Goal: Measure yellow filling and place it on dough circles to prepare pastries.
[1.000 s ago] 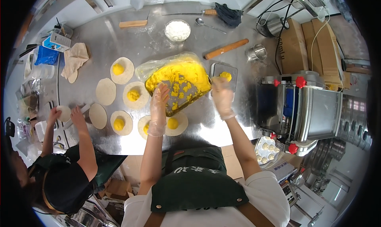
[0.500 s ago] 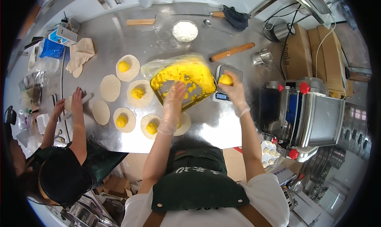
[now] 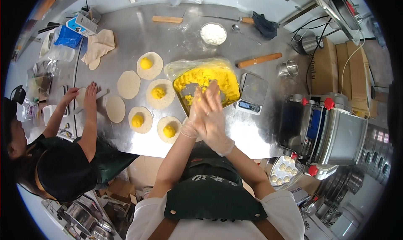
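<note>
In clear gloves, my left hand [image 3: 194,120] and my right hand [image 3: 215,124] are pressed palm to palm over the near edge of a metal tray [image 3: 181,100]. The ball of yellow filling between them is almost wholly hidden by the fingers. Crumbly yellow filling [image 3: 226,81] lines the tray, with plastic film [image 3: 184,65] along its far side. A digital scale [image 3: 254,89] to the right has nothing on its plate. On the left lie several pale dough rounds, some plain like one round [image 3: 129,84], others topped with a yellow ball [image 3: 169,131].
A co-worker's hand [image 3: 90,98] presses on dough at the left. Farther back are a bowl of white flour [image 3: 213,34], a rolling pin [image 3: 259,60], a spoon [image 3: 245,34] and a long knife [image 3: 226,18]. A roller machine [image 3: 336,131] stands at the right.
My right hand has carried the yellow ball from above the scale leftward to my left hand, and the palms have closed together. The whole view has shifted slightly.
</note>
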Motion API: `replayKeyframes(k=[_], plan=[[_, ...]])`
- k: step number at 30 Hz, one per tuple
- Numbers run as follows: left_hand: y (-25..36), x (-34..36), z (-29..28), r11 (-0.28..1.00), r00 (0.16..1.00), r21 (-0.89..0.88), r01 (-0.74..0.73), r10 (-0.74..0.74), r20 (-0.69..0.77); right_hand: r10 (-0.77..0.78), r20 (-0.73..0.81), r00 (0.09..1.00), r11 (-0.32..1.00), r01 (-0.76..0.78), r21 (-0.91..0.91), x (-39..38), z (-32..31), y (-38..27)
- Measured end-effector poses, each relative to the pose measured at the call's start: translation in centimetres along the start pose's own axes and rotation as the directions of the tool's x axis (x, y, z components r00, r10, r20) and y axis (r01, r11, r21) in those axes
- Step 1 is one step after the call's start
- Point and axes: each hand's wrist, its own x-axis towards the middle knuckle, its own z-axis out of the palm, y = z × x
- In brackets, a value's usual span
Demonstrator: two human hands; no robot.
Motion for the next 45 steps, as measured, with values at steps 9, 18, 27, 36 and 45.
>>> replayKeyframes(k=[9,18,27,36,45], plan=[[0.0,-0.6,-1.4,0.982,0.998,-0.183,-0.046,0.037,-0.053,-0.014,0.097,0.995,0.999,0.019,-0.05,0.1,1.0,-0.8],[-2.5,-0.3,-2.3,0.995,0.989,-0.075,0.069,-0.078,-0.128,0.486,-0.103,0.868,0.85,-0.442,0.285,3.0,-1.7,4.8],[-0.4,-0.8,1.8,0.996,0.982,0.065,0.059,-0.047,-0.183,0.35,-0.175,0.92,0.849,-0.391,-0.355,3.5,-0.8,3.2],[0.5,-1.0,1.7,0.997,0.967,-0.082,-0.006,-0.015,-0.253,0.199,0.151,0.968,0.966,-0.22,0.139,0.6,-0.7,3.5],[-1.7,-0.7,-1.2,0.958,0.967,-0.283,0.052,-0.119,-0.227,0.158,0.017,0.987,0.965,-0.151,-0.213,3.5,-0.9,4.4]])
